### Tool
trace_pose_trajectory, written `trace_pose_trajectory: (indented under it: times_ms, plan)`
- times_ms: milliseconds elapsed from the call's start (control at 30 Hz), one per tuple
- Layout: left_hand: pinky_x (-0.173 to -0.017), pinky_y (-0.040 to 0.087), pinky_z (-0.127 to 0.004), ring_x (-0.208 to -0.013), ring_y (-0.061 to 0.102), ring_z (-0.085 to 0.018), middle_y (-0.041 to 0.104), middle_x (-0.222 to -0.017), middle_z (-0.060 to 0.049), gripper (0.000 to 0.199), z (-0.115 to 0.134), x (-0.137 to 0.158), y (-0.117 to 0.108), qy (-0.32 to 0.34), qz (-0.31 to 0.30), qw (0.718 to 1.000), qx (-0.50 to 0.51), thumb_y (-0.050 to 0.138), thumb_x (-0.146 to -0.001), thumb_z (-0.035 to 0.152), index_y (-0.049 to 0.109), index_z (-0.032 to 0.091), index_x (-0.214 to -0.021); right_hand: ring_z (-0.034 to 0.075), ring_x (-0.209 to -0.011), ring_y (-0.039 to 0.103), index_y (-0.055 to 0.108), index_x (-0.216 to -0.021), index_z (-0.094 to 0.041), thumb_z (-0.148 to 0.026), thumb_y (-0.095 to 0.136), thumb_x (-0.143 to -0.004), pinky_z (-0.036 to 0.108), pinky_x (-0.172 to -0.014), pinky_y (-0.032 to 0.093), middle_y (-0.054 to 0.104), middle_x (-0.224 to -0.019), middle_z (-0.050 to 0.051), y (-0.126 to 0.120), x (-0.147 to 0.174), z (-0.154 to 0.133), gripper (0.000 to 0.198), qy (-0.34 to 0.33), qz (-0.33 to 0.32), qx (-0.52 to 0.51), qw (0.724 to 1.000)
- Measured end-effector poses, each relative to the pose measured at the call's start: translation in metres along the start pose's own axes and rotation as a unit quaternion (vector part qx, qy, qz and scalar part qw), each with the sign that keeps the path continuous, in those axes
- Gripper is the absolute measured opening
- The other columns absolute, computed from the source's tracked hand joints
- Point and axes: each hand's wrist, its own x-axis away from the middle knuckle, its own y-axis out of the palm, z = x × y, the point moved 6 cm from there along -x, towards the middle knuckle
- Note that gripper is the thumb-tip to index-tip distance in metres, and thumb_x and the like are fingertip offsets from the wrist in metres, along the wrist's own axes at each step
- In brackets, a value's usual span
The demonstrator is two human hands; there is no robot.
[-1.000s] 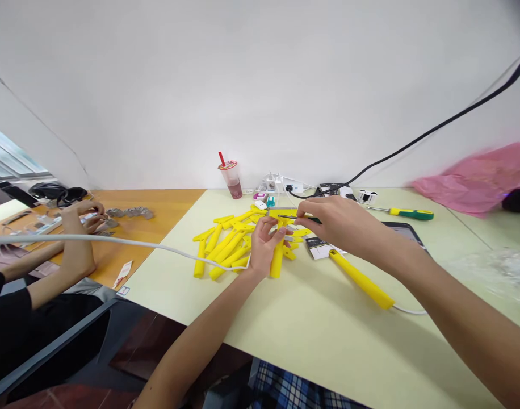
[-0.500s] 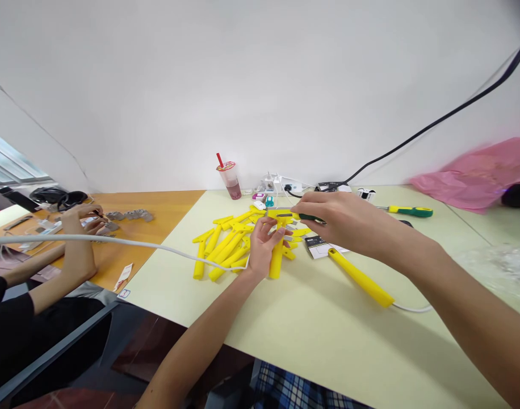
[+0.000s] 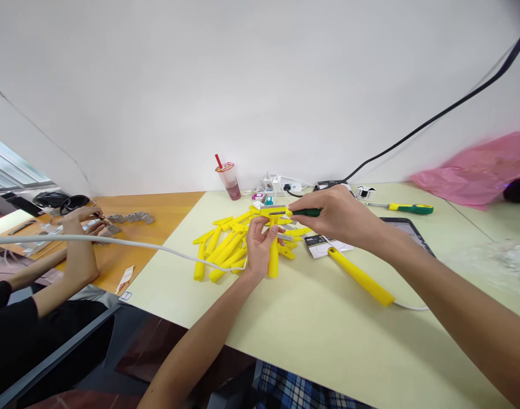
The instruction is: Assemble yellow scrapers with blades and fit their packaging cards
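My left hand (image 3: 259, 250) is closed round the handle of a yellow scraper (image 3: 273, 264), holding it upright with its wide head and metal strip at the top. In my right hand (image 3: 343, 213) is a screwdriver (image 3: 307, 212) with a dark green handle, held almost level, its front end against the right side of the scraper head. Left of and behind my left hand lies a pile of yellow scraper handles (image 3: 219, 250). A separate yellow handle (image 3: 362, 278) lies below my right forearm, with a white cord at its lower end.
A cup with a red straw (image 3: 231, 182) stands by the wall near a white power strip (image 3: 300, 186). Another screwdriver (image 3: 413, 209), a phone (image 3: 407, 227) and a pink bag (image 3: 468, 173) lie to the right. A white cable (image 3: 158, 247) crosses in front. A co-worker's arm (image 3: 76, 255) is at left.
My right hand has shifted slightly, baring the green screwdriver handle and more of the scraper head. The phone now shows more beyond my right forearm. My left hand keeps its grip.
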Motion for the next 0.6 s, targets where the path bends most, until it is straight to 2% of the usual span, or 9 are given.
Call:
trace_pose_trajectory:
  times_ms: [167, 233, 367, 600]
  plan:
    - [-0.061, 0.059, -0.022, -0.09, 0.076, -0.016, 0.059, -0.117, -0.003, 0.048, 0.003, 0.001, -0.002, 0.037, 0.008, 0.999, -0.025, 0.09, -0.086, 0.047, 0.055, 0.025, -0.11, 0.018, -0.055, 0.067, 0.091, -0.099, -0.021, -0.027, 0.081, -0.086, 0.031, -0.058, 0.048, 0.084, -0.079, 0.003, 0.0, 0.001, 0.012, 0.017, 0.135, 0.025, -0.054, 0.989]
    - [-0.061, 0.059, -0.022, -0.091, 0.076, -0.017, 0.059, -0.119, -0.003, 0.048, 0.004, 0.0, -0.003, 0.043, 0.006, 0.999, -0.026, 0.089, -0.087, 0.048, 0.055, 0.025, -0.112, 0.019, -0.058, 0.069, 0.091, -0.1, -0.021, -0.029, 0.082, -0.086, 0.031, -0.058, 0.048, 0.083, -0.079, 0.003, -0.002, 0.001, 0.014, 0.018, 0.151, 0.021, -0.06, 0.987]
    - [-0.062, 0.06, -0.022, -0.094, 0.077, -0.019, 0.061, -0.123, -0.005, 0.051, 0.0, -0.001, -0.001, 0.024, -0.003, 0.999, -0.024, 0.09, -0.085, 0.05, 0.055, 0.025, -0.114, 0.021, -0.073, 0.075, 0.088, -0.102, -0.02, -0.024, 0.08, -0.089, 0.031, -0.071, 0.051, 0.085, -0.09, 0.005, -0.01, 0.0, 0.006, 0.016, 0.086, -0.029, -0.031, 0.995]
    - [-0.056, 0.06, -0.024, -0.095, 0.078, -0.023, 0.064, -0.126, -0.01, 0.053, 0.0, 0.002, 0.008, 0.021, -0.025, 0.998, -0.052, 0.089, -0.086, 0.053, 0.057, 0.023, -0.116, 0.021, -0.07, 0.069, 0.084, -0.096, -0.021, -0.025, 0.069, -0.099, 0.032, -0.067, 0.043, 0.08, -0.083, 0.006, -0.022, 0.005, -0.014, 0.015, 0.04, -0.102, 0.07, 0.992]
